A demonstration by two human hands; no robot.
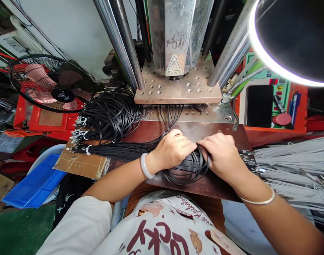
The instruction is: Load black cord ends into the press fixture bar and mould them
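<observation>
My left hand (175,149) is closed over several black cables (191,165) in front of the press. Close beside it, my right hand (220,154) has its fingers bent round the same looped cables, and the two hands nearly touch. Some strands run back from my hands under the press plate (179,95); others stretch left along the bench. Connector ends (250,161) stick out to the right of my right hand. What lies inside either hand's grip is partly hidden by the fingers.
A big pile of black cables (111,113) with white ties lies left, partly on cardboard (79,164). Beyond it stands a fan (62,94). Bundled grey cables (291,152) lie right. Steel columns (228,46) flank the press, and a ring lamp (281,71) hangs upper right.
</observation>
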